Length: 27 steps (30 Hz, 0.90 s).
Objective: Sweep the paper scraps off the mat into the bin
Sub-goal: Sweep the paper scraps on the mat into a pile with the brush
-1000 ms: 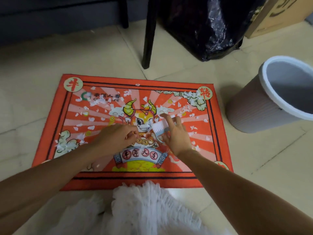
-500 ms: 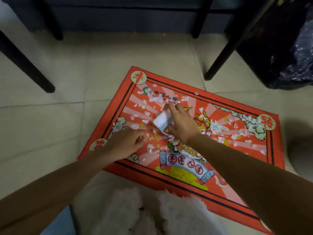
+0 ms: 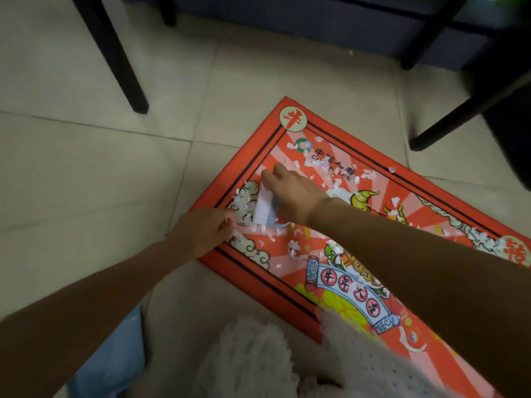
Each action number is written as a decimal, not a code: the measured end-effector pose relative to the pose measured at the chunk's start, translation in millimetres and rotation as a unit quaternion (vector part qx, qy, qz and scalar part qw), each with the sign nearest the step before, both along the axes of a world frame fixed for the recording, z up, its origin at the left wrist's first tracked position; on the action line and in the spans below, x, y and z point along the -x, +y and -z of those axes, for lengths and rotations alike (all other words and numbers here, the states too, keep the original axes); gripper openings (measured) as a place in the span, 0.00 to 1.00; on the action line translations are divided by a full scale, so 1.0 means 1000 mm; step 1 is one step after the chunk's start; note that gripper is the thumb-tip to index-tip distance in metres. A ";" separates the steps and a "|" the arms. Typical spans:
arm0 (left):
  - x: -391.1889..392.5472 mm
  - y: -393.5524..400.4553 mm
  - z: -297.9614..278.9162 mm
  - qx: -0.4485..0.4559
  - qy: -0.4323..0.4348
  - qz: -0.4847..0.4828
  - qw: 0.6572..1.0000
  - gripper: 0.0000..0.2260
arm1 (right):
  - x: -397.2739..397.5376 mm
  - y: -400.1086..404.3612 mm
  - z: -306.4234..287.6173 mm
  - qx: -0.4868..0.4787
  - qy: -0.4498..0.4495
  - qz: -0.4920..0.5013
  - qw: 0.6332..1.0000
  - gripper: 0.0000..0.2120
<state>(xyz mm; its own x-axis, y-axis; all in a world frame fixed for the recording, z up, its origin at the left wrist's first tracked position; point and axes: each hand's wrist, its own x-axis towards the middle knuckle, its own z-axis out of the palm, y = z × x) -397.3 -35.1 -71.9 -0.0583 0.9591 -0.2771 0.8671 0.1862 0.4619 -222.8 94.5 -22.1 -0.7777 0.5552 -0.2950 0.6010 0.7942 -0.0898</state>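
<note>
Floor: pale tiles; mat skewed on it, scraps scattered.
Right hand: grasping brush, long axis near-far, bristles facing left.
Left hand: loosely curled at mat's left edge, holding nothing visible.

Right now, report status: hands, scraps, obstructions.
Right hand gripping small brush, left hand cupped at mat edge. Paper scraps piled between them. Bin out of view.

mat cut off at right edge, brush handle hidden under right hand
</note>
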 end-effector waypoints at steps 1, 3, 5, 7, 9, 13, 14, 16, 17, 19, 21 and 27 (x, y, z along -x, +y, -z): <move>0.004 -0.003 0.003 -0.002 0.004 -0.015 1.000 0.07 | 0.007 -0.001 0.000 -0.003 -0.019 -0.012 1.000 0.28; 0.009 -0.010 0.012 -0.017 0.014 -0.034 0.999 0.06 | 0.020 -0.004 0.001 -0.008 -0.041 -0.034 0.999 0.26; 0.013 -0.014 0.021 -0.045 0.015 -0.058 0.997 0.06 | 0.031 -0.010 0.004 -0.011 -0.050 -0.061 0.997 0.23; 0.016 -0.017 0.032 -0.053 0.042 -0.066 0.996 0.12 | 0.040 -0.018 0.008 -0.018 -0.048 -0.089 0.995 0.23; 0.016 -0.020 0.042 -0.051 0.078 -0.057 0.994 0.19 | 0.048 -0.025 0.014 -0.032 -0.045 -0.106 0.993 0.23; 0.014 -0.024 0.057 -0.058 0.081 -0.046 0.994 0.30 | 0.061 -0.034 0.026 -0.018 -0.056 -0.124 0.991 0.22; 0.013 -0.025 0.059 -0.055 0.065 -0.048 0.995 0.34 | 0.063 -0.035 0.029 -0.014 -0.057 -0.137 0.989 0.22; 0.012 -0.028 0.062 -0.049 0.031 -0.048 0.997 0.41 | 0.064 -0.035 0.035 0.020 -0.046 -0.158 0.986 0.21; 0.011 -0.031 0.064 -0.046 0.020 -0.043 0.998 0.44 | 0.064 -0.035 0.038 0.046 -0.038 -0.167 0.984 0.21; 0.010 -0.035 0.069 -0.037 0.005 -0.035 0.999 0.50 | 0.062 -0.034 0.039 0.079 -0.021 -0.183 0.980 0.21; 0.009 -0.037 0.071 -0.021 -0.001 -0.034 0.999 0.52 | 0.060 -0.034 0.036 0.077 -0.022 -0.187 0.979 0.22; 0.005 -0.033 0.068 0.016 0.027 -0.038 0.999 0.56 | 0.062 -0.035 0.026 0.014 -0.136 -0.183 0.974 0.17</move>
